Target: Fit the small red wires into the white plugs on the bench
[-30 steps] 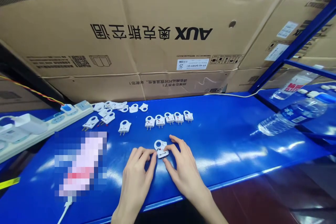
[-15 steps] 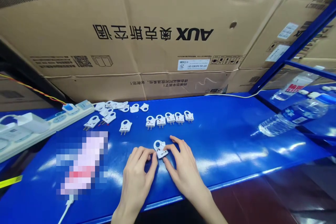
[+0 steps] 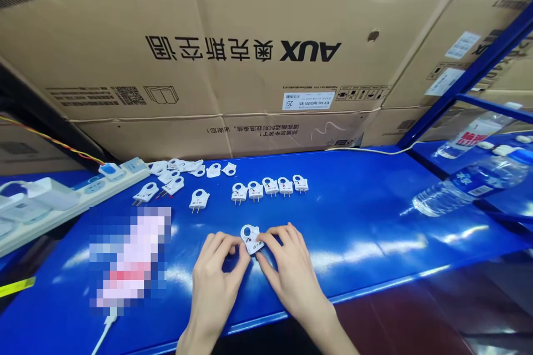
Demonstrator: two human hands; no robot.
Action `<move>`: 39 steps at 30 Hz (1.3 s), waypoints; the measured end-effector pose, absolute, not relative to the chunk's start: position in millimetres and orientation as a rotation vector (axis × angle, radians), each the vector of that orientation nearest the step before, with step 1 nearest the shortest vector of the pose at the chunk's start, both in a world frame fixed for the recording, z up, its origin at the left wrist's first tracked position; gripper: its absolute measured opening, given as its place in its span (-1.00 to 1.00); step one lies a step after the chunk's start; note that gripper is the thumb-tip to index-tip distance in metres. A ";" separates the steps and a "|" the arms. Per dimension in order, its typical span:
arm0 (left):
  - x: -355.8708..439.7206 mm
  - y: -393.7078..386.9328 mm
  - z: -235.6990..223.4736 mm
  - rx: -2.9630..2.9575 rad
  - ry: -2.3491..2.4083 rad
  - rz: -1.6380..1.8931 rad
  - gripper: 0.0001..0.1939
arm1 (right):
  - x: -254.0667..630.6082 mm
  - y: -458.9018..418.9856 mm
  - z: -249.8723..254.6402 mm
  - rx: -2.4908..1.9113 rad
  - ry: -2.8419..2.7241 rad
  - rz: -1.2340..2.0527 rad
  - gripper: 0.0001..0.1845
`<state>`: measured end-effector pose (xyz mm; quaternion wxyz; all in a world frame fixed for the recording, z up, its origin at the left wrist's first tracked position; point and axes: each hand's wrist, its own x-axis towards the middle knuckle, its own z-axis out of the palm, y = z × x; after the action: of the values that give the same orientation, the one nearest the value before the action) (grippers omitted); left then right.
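Note:
A white plug (image 3: 250,238) with a round finger hole is held just above the blue shelf, its ring end away from me. My left hand (image 3: 217,280) is closed, thumb and index fingertips meeting at the plug's left edge. On the other side, my right hand (image 3: 293,269) pinches the plug's right edge between thumb and index finger. Beyond the hands, several similar plugs (image 3: 270,187) stand in a row, prongs toward me. One more plug (image 3: 199,199) lies left of that row. The prongs of the held plug are hidden or too blurred to make out.
A pile of white plug parts (image 3: 183,166) lies at the back left beside a power strip (image 3: 94,186). A blurred pink item (image 3: 137,255) with a white cable lies on the left. Water bottles (image 3: 470,183) lie at right. Large cardboard boxes (image 3: 233,83) wall off the back.
Both hands have shifted the plug slightly left and turned it a little. My right fingers have moved left with it. The other plugs stay in place.

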<state>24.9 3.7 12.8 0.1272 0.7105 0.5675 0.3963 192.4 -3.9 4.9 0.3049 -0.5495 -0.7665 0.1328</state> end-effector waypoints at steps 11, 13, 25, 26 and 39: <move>22.6 5.0 11.7 1.994 1.822 1.195 -0.78 | 191.7 -3.8 2.4 -1.497 -1.983 0.323 -0.84; 20.5 6.1 8.1 2.000 1.934 1.166 -0.78 | 193.0 -3.3 0.0 -1.527 -1.930 0.332 -0.83; 16.4 6.4 0.4 1.999 2.140 0.987 -0.75 | 196.0 -2.2 -1.2 -1.540 -1.790 0.427 -0.75; 16.0 6.4 0.5 1.993 2.153 0.981 -0.75 | 196.4 -2.2 -1.3 -1.525 -1.797 0.445 -0.74; 26.6 2.7 4.1 2.250 1.635 0.944 -0.72 | 195.9 -2.9 2.8 -1.486 -1.725 0.516 -0.69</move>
<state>26.6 2.7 4.1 0.1022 0.7620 0.5538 0.3197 195.9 -2.9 2.8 0.3926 -0.5855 -0.6795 0.2033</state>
